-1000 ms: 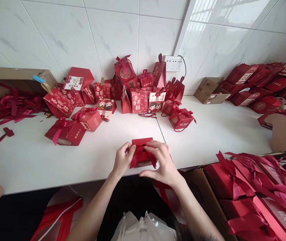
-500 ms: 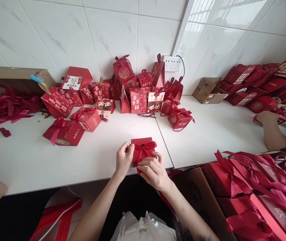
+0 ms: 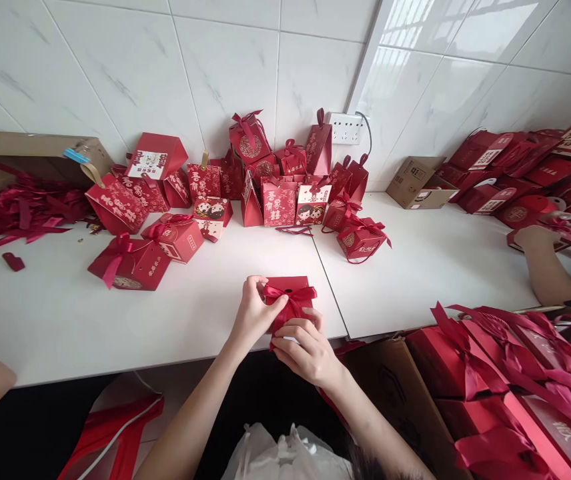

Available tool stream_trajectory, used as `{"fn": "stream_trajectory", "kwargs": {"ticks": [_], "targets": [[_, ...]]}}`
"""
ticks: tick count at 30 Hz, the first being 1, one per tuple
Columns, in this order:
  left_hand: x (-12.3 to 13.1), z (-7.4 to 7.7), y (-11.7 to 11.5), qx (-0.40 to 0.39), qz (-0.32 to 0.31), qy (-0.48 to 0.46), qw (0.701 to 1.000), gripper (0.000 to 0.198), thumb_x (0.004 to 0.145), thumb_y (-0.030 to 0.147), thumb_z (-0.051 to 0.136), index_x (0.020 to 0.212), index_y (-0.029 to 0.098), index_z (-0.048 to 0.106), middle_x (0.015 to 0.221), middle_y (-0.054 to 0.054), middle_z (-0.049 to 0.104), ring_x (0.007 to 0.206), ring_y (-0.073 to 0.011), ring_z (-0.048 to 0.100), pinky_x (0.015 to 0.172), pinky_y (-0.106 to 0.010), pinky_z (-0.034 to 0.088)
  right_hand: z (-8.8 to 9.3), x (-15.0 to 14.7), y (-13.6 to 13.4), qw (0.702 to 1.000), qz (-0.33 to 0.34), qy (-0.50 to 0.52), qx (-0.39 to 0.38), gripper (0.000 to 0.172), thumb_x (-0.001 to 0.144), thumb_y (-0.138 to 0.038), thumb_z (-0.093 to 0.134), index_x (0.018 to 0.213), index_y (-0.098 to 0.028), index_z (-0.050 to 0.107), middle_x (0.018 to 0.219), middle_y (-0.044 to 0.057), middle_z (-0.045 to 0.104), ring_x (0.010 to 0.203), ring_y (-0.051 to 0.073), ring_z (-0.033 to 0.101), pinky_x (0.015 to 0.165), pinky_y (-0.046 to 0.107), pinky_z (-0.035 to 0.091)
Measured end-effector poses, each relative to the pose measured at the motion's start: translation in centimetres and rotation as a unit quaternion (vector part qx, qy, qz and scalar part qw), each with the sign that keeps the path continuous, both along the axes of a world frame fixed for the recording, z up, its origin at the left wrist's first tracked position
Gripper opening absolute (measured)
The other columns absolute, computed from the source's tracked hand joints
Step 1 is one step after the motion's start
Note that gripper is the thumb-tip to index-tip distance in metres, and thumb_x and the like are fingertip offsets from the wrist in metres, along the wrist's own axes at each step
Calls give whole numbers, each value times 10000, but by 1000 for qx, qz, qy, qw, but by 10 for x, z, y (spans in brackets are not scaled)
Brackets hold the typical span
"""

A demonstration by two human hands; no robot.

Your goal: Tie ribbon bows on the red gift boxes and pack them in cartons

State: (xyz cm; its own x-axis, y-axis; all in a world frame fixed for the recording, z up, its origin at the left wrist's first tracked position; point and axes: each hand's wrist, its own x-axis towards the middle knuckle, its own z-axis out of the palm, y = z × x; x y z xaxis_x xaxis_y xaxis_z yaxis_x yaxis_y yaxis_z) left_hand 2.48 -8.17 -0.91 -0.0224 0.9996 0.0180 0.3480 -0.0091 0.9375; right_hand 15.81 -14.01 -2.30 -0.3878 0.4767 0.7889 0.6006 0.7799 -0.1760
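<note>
Holding a small red box (image 3: 288,282) between both hands at the near edge of the white table (image 3: 185,327). Keeping the left hand (image 3: 253,308) narrow around the box's left side, with fingertips at the upper left corner and thumb laid over the red bow (image 3: 304,293) close to its knot. Curling the right hand (image 3: 308,350) in at the lower front of the box, with fingers drawn close together over a tail of the ribbon; cannot tell how firmly, with the fingertips partly hidden. See a scrap of that tail just below the right fingertips. Have, beyond the left hand and off to its left, two bow-tied boxes (image 3: 133,267) touching each other, then a heap of loose ribbons (image 3: 30,207) much farther left. Have, straight beyond both hands, a row of printed boxes (image 3: 279,203) near the wall, and beyond the right hand one more tied box (image 3: 363,240) lying tilted. Find, to the right of the right hand and nearer the body, a carton (image 3: 390,380) packed with ribboned boxes (image 3: 458,360). Notice, well apart at the far right, a co-worker's hands (image 3: 535,245) at another red box, with stacked boxes (image 3: 520,170) behind.
</note>
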Motion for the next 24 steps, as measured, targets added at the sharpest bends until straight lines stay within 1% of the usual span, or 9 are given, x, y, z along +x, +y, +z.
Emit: {"fn": "stream_trajectory", "kwargs": {"ticks": [8, 12, 14, 15, 17, 19, 20, 22, 24], "targets": [[0, -4, 0, 28, -7, 11, 1000, 341, 695, 298, 656, 959, 214, 458, 989, -35, 508, 888, -175, 563, 816, -343, 469, -4, -9, -19, 1000, 21, -2, -19, 34, 845, -154, 607, 851, -183, 590, 731, -17, 671, 703, 122, 605, 945, 418, 368], [-4, -4, 0, 40, -10, -31, 999, 330, 713, 332, 652, 970, 210, 484, 957, -31, 532, 841, -162, 572, 770, -314, 477, 5, 9, -19, 995, 47, 80, -21, 81, 874, -239, 507, 849, -192, 568, 703, 9, 618, 672, 151, 570, 807, 417, 450], [-6, -4, -1, 26, -2, -59, 998, 325, 744, 381, 622, 979, 207, 482, 904, -20, 535, 782, -148, 568, 720, -294, 479, 9, 25, -9, 989, -4, 140, -40, 111, 866, -272, 506, 927, -197, 562, 789, 47, 594, 755, 192, 567, 749, 419, 476], [-7, -4, -1, 14, 6, -68, 998, 328, 753, 405, 608, 979, 205, 480, 884, -16, 535, 759, -144, 566, 696, -287, 478, 10, 33, -2, 984, -39, 158, -68, 181, 855, -312, 535, 997, -201, 552, 876, 72, 582, 838, 219, 567, 758, 433, 487], [-8, -4, -1, -7, 13, -75, 997, 324, 761, 439, 596, 950, 199, 489, 873, -18, 551, 748, -146, 570, 670, -278, 475, 9, 47, 12, 970, -89, 159, -159, 461, 802, -440, 616, 1178, -210, 483, 1115, 132, 515, 1061, 284, 520, 841, 486, 487], [-8, -3, -1, -14, 4, -78, 997, 297, 765, 446, 593, 898, 193, 510, 864, -24, 580, 758, -153, 582, 673, -278, 476, 3, 54, 25, 954, -79, 137, -255, 762, 726, -553, 667, 1334, -227, 344, 1319, 171, 377, 1241, 331, 405, 939, 535, 444], [-8, -3, -1, -13, -3, -81, 997, 279, 772, 442, 587, 875, 192, 518, 858, -26, 593, 761, -156, 588, 679, -280, 478, -1, 55, 29, 945, -58, 129, -295, 858, 706, -577, 675, 1383, -239, 270, 1374, 178, 322, 1289, 340, 358, 967, 546, 423], [-8, -2, -2, 2, -11, -88, 996, 242, 794, 428, 565, 831, 192, 525, 844, -27, 600, 757, -157, 593, 687, -282, 484, -8, 55, 35, 926, -12, 124, -355, 942, 715, -573, 672, 1433, -260, 148, 1419, 187, 272, 1325, 339, 324, 990, 552, 405], [-7, -2, -4, 27, -16, -96, 995, 216, 818, 405, 541, 793, 191, 521, 829, -24, 583, 752, -154, 593, 689, -281, 492, -14, 52, 36, 911, 18, 132, -390, 946, 745, -548, 657, 1448, -274, 87, 1421, 195, 280, 1319, 331, 344, 985, 549, 410]]}}
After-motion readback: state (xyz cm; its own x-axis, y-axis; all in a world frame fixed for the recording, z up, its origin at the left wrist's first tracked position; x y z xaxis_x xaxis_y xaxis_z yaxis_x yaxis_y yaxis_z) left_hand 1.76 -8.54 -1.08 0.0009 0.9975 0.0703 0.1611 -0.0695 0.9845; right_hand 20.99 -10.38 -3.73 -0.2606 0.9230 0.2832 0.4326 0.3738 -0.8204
